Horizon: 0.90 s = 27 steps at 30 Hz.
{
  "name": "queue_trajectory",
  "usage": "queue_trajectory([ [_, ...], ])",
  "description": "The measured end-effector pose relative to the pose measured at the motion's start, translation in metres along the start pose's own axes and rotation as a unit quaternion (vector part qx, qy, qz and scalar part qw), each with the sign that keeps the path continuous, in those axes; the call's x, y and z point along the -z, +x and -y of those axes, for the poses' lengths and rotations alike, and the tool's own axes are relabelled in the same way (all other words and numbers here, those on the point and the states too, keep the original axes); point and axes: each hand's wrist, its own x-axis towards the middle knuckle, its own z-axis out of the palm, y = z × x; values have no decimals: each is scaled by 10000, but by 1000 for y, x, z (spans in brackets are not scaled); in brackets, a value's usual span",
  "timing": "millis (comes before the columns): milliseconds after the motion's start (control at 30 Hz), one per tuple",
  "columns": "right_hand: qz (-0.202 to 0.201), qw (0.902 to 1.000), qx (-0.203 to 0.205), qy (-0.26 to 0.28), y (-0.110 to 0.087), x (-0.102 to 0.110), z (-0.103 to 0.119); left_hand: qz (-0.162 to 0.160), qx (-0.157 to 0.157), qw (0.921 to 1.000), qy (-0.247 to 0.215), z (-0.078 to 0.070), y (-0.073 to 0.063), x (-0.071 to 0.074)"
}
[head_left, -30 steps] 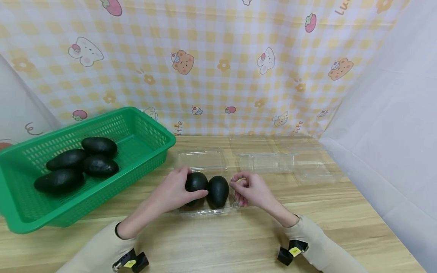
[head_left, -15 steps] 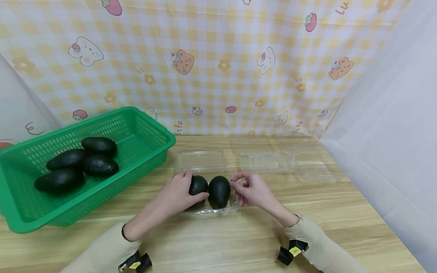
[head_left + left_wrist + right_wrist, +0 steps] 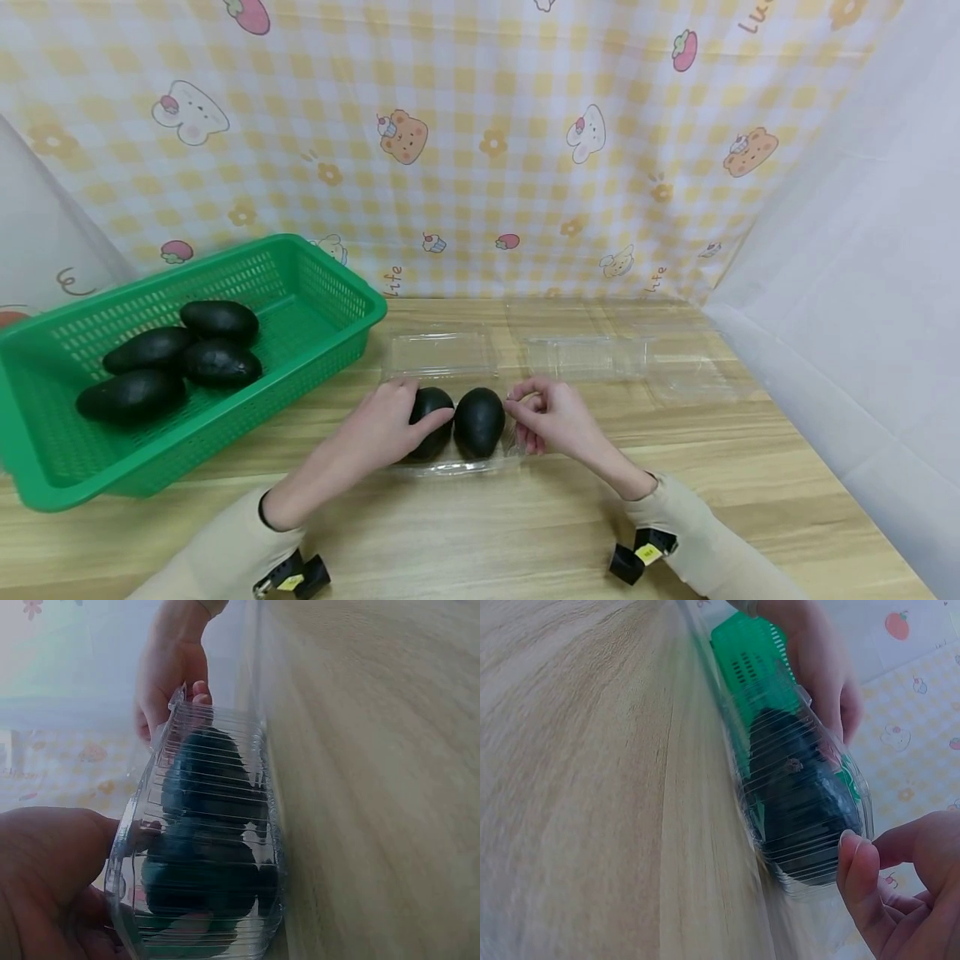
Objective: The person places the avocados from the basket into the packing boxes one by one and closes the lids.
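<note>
Left avocado (image 3: 431, 403) gripped by left hand (image 3: 384, 421), thumb laid across it, box (image 3: 459, 470) rim pinched by right hand (image 3: 553, 415), both forearms (image 3: 318, 479) angled inward.

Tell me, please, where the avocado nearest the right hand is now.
In the head view, that avocado sits right of centre in the clear tray, between a second avocado, which the left hand grips, and the right hand.

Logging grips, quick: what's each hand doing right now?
Left hand: gripping the left avocado, inside the clear clamshell container.
Right hand: pinching that container's right edge.
</note>
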Motion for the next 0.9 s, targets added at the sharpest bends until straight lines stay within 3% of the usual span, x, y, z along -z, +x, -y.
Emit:
queue_trajectory([
  [300,-40,10000,-71,13,-1,-1,-1,-202,-180,9996,-54,2,0,12],
  [467,-33,10000,-48,59,-1,0,-2,-520,-237,9984,-51,3,-2,22],
  [567,-35,10000,-53,75,-1,0,-3,-629,-129,9979,-18,5,-3,27],
  [900,-94,9999,5,67,4,2,-6,-525,374,9979,9,17,-7,37],
])
